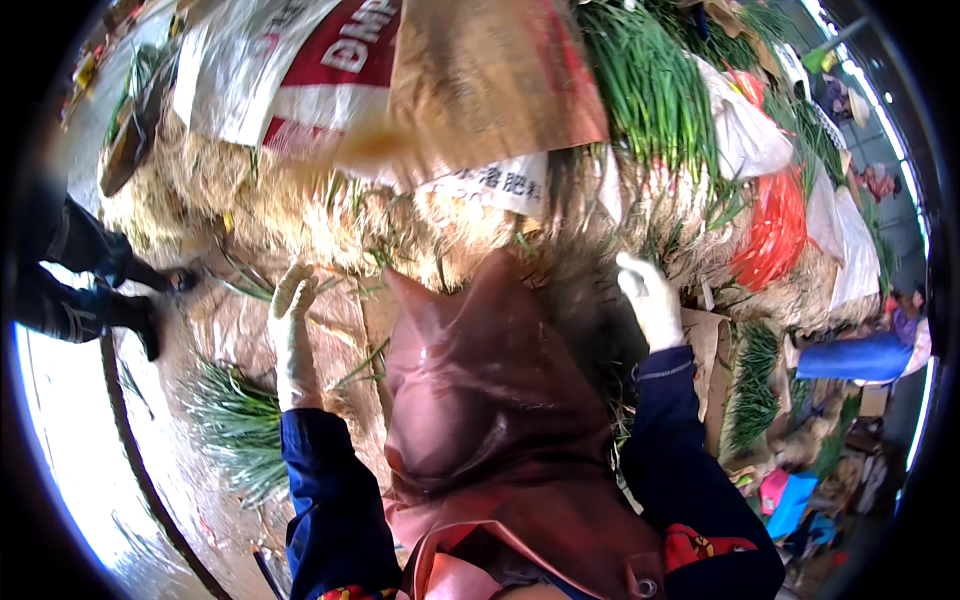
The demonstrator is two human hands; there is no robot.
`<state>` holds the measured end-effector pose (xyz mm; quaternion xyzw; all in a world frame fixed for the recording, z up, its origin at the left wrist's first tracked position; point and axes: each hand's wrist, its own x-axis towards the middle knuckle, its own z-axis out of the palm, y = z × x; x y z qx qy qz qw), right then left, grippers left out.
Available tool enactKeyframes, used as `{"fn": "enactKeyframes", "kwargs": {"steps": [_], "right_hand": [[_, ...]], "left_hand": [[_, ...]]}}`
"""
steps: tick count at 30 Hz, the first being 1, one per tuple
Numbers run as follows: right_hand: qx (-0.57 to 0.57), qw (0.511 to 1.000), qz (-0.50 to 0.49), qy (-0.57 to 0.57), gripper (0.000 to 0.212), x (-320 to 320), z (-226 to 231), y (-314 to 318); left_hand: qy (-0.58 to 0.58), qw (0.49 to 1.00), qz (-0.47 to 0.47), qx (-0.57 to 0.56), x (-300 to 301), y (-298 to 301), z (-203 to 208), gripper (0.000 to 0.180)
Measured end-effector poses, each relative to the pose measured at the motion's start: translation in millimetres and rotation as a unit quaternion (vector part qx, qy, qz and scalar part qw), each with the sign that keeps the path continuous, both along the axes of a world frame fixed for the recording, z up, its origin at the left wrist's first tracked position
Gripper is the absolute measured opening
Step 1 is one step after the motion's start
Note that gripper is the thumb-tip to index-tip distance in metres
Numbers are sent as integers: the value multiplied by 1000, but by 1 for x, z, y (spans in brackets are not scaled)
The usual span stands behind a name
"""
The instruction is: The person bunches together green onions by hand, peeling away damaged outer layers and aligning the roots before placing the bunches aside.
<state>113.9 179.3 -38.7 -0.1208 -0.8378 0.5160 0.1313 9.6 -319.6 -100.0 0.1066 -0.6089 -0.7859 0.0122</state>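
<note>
My left hand (291, 305), in a pale glove, is raised to the left of my knees with its fingers stretched and nothing in it. To the right, my right hand (650, 298) wears a similar glove. Its fingers are extended and hold nothing that I can see. Between the two hands a shiny reddish-brown apron (470, 400) covers my lap. Just beyond them lies a long heap of green onions, its pale stringy roots (460, 225) facing me. Green leaves (650, 85) show at the back right.
A printed plastic and brown sack (490, 85) covers the heap's middle. Red plastic (775, 230) and a white sheet (745, 125) lie at right. More green onions (240, 425) rest on the floor at left, others (755, 385) at right. A person's dark boots (140, 318) stand at left.
</note>
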Motion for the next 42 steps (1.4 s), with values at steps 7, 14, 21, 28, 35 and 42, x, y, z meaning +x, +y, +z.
{"fn": "enactKeyframes", "kwargs": {"steps": [7, 14, 21, 28, 35, 42], "right_hand": [[258, 946, -168, 105, 27, -103, 49, 34], [271, 937, -218, -32, 38, -108, -16, 79], [176, 974, -138, 27, 33, -106, 17, 59], [138, 977, -61, -152, 24, -102, 46, 52], [423, 903, 58, 55, 19, 10, 94, -36], [274, 954, 88, 80, 21, 42, 80, -44]], "left_hand": [[99, 985, -127, -69, 14, 76, 155, 33], [90, 953, -262, -124, 29, 202, 202, 30], [71, 921, -383, 5, 28, 268, 178, 25], [37, 925, -374, -46, 31, 307, 146, 20], [-10, 933, -348, -96, 49, 325, 109, 34], [-61, 922, -382, -2, 58, 322, 66, 27]]}}
